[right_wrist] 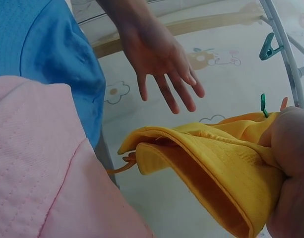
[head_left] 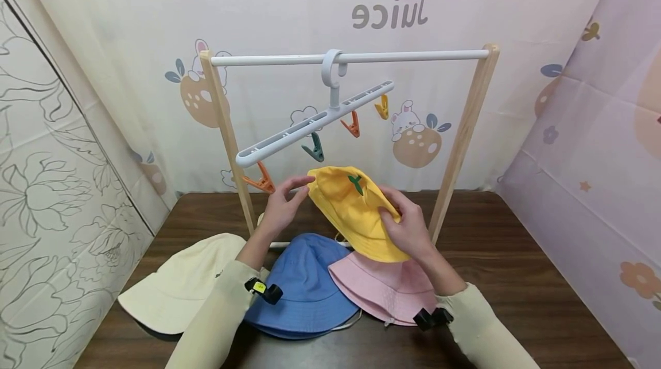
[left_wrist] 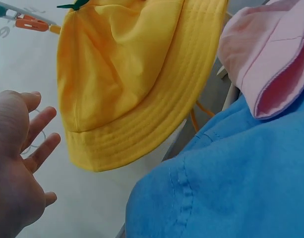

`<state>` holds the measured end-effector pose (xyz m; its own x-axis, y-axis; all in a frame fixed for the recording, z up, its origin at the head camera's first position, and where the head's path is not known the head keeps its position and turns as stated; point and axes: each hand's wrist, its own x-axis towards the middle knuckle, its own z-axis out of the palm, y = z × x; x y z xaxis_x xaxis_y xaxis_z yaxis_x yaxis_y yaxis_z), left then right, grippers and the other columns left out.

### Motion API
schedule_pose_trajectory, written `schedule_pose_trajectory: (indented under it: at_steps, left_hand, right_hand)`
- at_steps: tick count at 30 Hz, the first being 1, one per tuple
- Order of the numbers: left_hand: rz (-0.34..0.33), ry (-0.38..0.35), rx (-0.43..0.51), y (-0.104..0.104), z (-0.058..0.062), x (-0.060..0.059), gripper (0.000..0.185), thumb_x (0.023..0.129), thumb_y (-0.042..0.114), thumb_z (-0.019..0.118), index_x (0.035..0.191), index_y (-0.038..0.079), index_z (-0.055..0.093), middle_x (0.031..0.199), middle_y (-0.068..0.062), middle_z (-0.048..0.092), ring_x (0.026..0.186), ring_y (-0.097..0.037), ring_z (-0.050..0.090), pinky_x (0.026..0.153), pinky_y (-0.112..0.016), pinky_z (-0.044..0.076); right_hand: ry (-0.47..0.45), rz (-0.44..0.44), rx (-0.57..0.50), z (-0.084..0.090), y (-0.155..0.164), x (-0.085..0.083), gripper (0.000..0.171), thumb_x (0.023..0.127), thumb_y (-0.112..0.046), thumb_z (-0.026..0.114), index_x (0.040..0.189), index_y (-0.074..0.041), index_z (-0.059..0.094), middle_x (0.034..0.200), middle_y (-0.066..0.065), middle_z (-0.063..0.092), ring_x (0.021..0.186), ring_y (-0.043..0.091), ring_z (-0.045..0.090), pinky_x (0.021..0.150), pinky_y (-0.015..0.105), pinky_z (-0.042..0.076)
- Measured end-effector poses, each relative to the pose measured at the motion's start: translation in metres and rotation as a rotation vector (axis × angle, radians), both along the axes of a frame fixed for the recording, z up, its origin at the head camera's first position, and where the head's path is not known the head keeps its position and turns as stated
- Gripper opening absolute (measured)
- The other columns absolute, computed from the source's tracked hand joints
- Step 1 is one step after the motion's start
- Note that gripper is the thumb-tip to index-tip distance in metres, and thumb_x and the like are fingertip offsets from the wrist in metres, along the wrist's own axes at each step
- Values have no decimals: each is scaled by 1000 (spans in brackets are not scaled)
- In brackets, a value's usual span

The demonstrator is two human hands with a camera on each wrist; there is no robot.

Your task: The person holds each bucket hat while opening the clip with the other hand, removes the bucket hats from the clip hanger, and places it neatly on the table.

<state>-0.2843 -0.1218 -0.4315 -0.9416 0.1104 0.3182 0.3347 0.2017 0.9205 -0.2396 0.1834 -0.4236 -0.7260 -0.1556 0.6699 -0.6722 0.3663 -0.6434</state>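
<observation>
A yellow bucket hat [head_left: 351, 208] with a green sprout on its crown is held up in front of the rack. My right hand [head_left: 408, 222] pinches its right side, thumb on the near face; the right wrist view shows the brim folded there. My left hand [head_left: 283, 202] is beside the hat's left edge with fingers spread, and the left wrist view shows a gap between the fingers [left_wrist: 42, 144] and the cloth. Above hangs a white clip hanger [head_left: 315, 122] with orange [head_left: 260, 178], green [head_left: 315, 148], red-orange [head_left: 352, 125] and yellow clips [head_left: 382, 107].
The hanger hooks over the white bar [head_left: 413, 56] of a wooden-legged rack [head_left: 465, 133]. On the dark wood table [head_left: 496, 294] lie a cream hat [head_left: 191, 277], a blue hat [head_left: 304, 288] and a pink hat [head_left: 387, 286], side by side below my hands. Printed curtains stand behind.
</observation>
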Motion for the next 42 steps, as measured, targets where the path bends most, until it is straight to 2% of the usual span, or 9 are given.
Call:
schedule_pose_trajectory:
  at_steps: [8, 16, 18, 21, 24, 26, 28, 37, 42]
  left_hand:
    - [-24, 31, -32, -7, -2, 12, 34, 114, 12, 64, 147, 4, 70, 153, -20, 71, 153, -38, 59, 132, -66, 42]
    - [-68, 67, -46, -15, -3, 23, 34, 114, 13, 64, 146, 3, 70, 151, -21, 72, 150, -42, 61, 132, -70, 41]
    - [-74, 64, -55, -17, -4, 26, 34, 114, 14, 64, 146, 3, 71, 151, -20, 73, 150, -42, 62, 132, -69, 42]
    - [-81, 62, -78, -20, -4, 30, 34, 114, 14, 65, 146, 4, 71, 151, -19, 73, 150, -41, 63, 131, -68, 44]
    - [-84, 67, -97, -24, -6, 34, 34, 113, 14, 65, 146, 4, 70, 152, -19, 73, 150, -41, 63, 130, -70, 44]
    - [-87, 71, -105, -26, -6, 36, 34, 113, 14, 65, 146, 4, 70, 152, -19, 73, 150, -41, 63, 130, -72, 42]
    - [-92, 73, -109, -27, -7, 39, 34, 113, 14, 66, 146, 4, 71, 151, -19, 73, 150, -42, 63, 130, -73, 41]
    - [-116, 90, -127, -37, -8, 48, 35, 112, 13, 68, 146, 7, 71, 150, -17, 75, 149, -48, 62, 128, -72, 44]
    - [-121, 79, -122, -42, -9, 52, 36, 112, 14, 67, 147, 8, 70, 153, -17, 73, 151, -45, 60, 132, -77, 34]
  right_hand:
    - [-5, 54, -27, 3, 11, 5, 40, 97, 20, 68, 136, 11, 71, 123, 34, 79, 102, -5, 71, 85, 8, 58]
    - [3, 114, -27, 7, 26, 9, 39, 96, 22, 68, 133, 11, 72, 115, 34, 78, 95, -6, 71, 81, 10, 59]
    - [7, 125, -25, 8, 31, 11, 40, 95, 23, 68, 133, 10, 72, 112, 29, 80, 91, -5, 72, 78, 10, 59]
    - [12, 128, -25, 9, 37, 13, 41, 93, 24, 70, 131, 10, 73, 112, 6, 84, 88, -4, 73, 76, 11, 59]
    - [10, 125, -23, 11, 43, 16, 40, 92, 24, 71, 129, 9, 73, 114, -19, 80, 87, -5, 73, 75, 11, 59]
    - [-4, 124, -21, 12, 47, 18, 40, 92, 24, 71, 129, 9, 73, 115, -27, 78, 86, -5, 73, 74, 12, 59]
    - [-18, 123, -20, 12, 51, 20, 40, 92, 24, 72, 129, 9, 73, 115, -30, 77, 85, -6, 73, 74, 12, 59]
    - [-30, 156, -9, 17, 70, 27, 41, 90, 27, 71, 129, 13, 71, 114, -25, 80, 86, -6, 74, 74, 12, 60]
    - [-36, 177, -1, 20, 79, 31, 41, 90, 28, 70, 127, 12, 72, 114, -24, 80, 84, -5, 74, 73, 12, 61]
